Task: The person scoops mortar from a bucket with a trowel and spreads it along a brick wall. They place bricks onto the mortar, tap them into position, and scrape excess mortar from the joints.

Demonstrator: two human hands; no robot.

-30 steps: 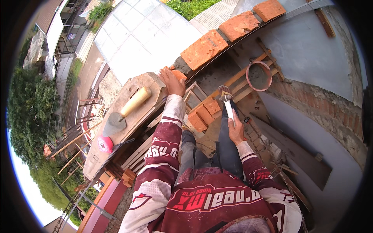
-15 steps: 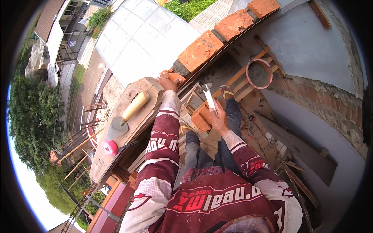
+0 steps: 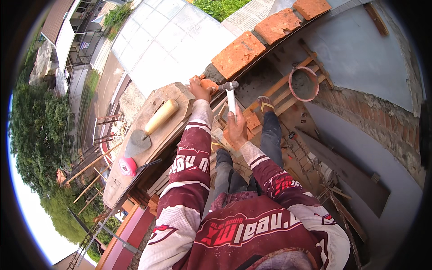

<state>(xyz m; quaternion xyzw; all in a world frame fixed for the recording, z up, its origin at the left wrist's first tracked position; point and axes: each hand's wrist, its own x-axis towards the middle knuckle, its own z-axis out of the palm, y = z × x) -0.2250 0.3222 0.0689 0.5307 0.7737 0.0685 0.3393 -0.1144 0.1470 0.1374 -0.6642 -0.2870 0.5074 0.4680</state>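
Observation:
My left hand [image 3: 201, 88] is closed round a small orange brick piece [image 3: 209, 84] at the near end of a row of bricks [image 3: 238, 54] on the wall top, with grey mortar in the joints. My right hand [image 3: 236, 129] grips a hammer [image 3: 231, 100] by its white handle. The hammer's metal head is right beside the brick piece; whether they touch I cannot tell. Left of my left arm, a trowel [image 3: 161, 117] with a wooden handle lies on a worn board [image 3: 114, 191]. Near its blade sits a pink, round tape-measure-like case [image 3: 127, 166].
A round bucket of grey mortar [image 3: 303, 84] stands on wooden planks [image 3: 281, 96] to the right. Below me are my sandalled feet [image 3: 265, 104] and loose bricks [image 3: 253, 120]. A pale panelled roof [image 3: 166, 40] lies beyond the wall, trees [image 3: 40, 135] at far left.
My right hand has raised the hammer up and left, bringing its head from over the floor to beside the brick piece. My left hand stays on the piece; the view has shifted slightly.

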